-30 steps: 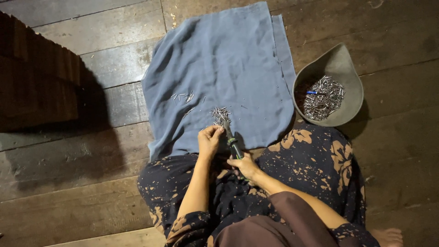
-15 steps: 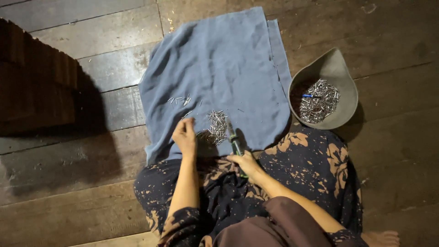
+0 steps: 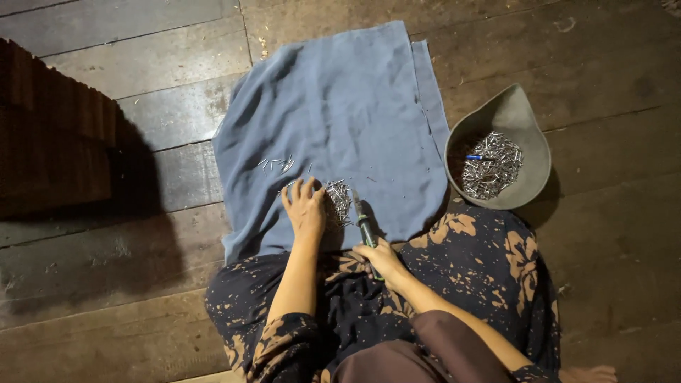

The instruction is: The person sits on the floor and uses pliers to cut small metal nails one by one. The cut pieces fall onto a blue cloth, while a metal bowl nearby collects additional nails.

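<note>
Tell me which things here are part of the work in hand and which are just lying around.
In use: left hand on small metal pieces; right hand holding green-handled tool; blue cloth; grey bowl of metal pieces.
Lying about: corrugated brown object; wooden floor.

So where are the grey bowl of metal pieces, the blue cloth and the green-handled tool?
Grey bowl holding small metal pieces [image 3: 528,120]: head view, bare inner wall near the rim.
Blue cloth spread on the floor [image 3: 355,106]: head view, bare middle.
Green-handled tool [image 3: 366,228]: head view, handle above the right hand.

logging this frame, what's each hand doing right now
Left hand: open, flat on the blue cloth beside the metal pieces.
Right hand: closed on a green-handled tool.
</note>
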